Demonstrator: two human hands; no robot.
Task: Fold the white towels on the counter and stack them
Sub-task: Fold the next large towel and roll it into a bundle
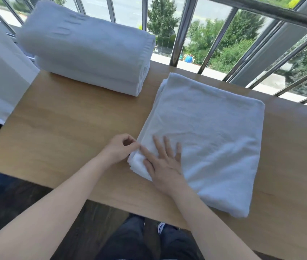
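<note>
A white towel (210, 132), folded into a thick square, lies on the right half of the wooden counter (70, 132). My left hand (119, 148) pinches the towel's near left corner between thumb and fingers. Beside it, my right hand (164, 162) lies flat on the same corner with fingers spread, pressing the cloth down. A stack of two folded white towels (87, 47) rests at the counter's far left.
Metal window bars (181, 30) run along the counter's far edge, with trees and a street outside. A white curtain (0, 72) hangs at the left. My legs and a shoe (161, 228) show below the counter's near edge.
</note>
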